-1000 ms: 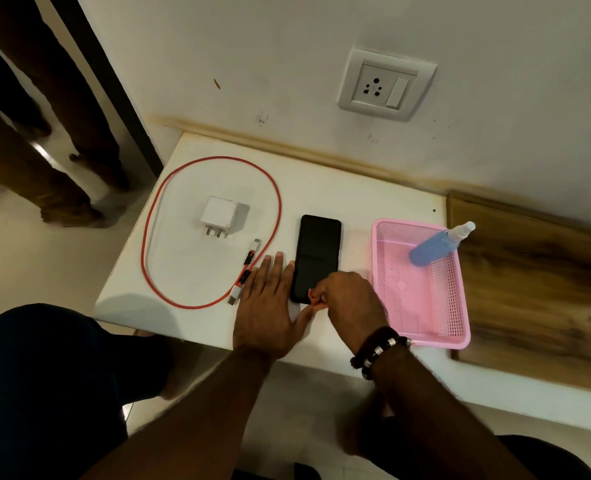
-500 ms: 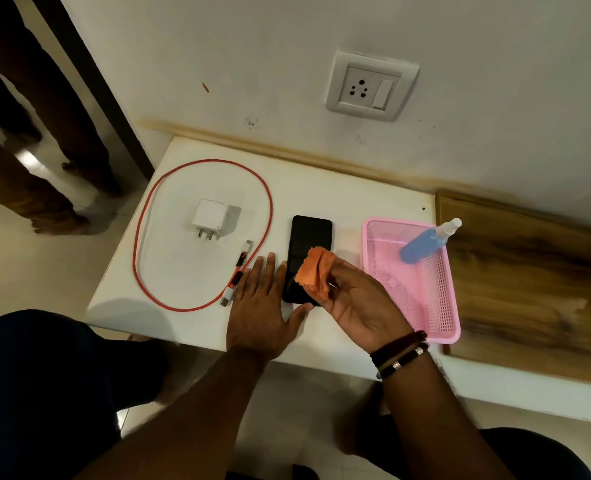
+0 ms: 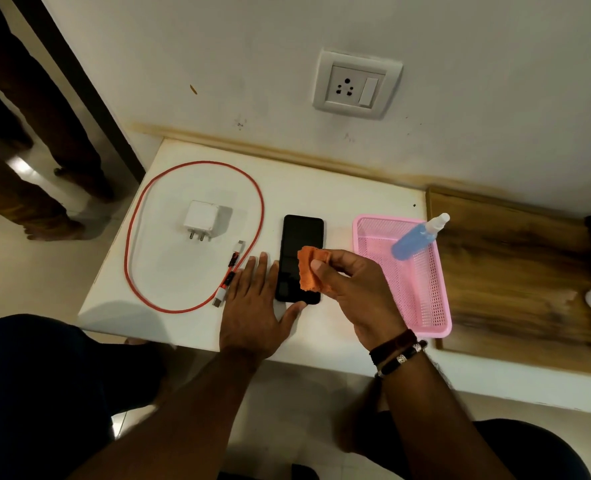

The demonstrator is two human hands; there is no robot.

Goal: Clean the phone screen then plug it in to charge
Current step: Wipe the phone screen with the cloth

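Phone (image 3: 300,258) flat on the white shelf (image 3: 307,174), screen up and dark, and it's our landmark in this one head view. Its long axis runs from the near edge of the shelf towards the wall, one short end at the person, the other aimed roughly up at the wall socket (image 3: 356,85).

Left hand (image 3: 252,303) lies just left of the phone, palm down, fingers straight and spread on the shelf, thumb reaching under the phone's near corner; that looks like a brace to stop it sliding when the wipe comes.

Right hand (image 3: 349,285) hovers over the phone's right side, pinching a bunched orange cloth (image 3: 309,270) between thumb and curled fingers, the cloth hanging over the lower half of the screen. Whether it touches the glass, I can't tell.

Right of the phone, a pink basket (image 3: 425,317) with a blue spray bottle (image 3: 413,239) leaning on its far rim.

Left of the phone, the red cable (image 3: 141,220) lies in a wide loop, both plugs near the left hand's fingertips, and the white charger (image 3: 200,218) sits inside the loop, pins towards the person. Charging gear untouched, so I'd say cleaning comes first.
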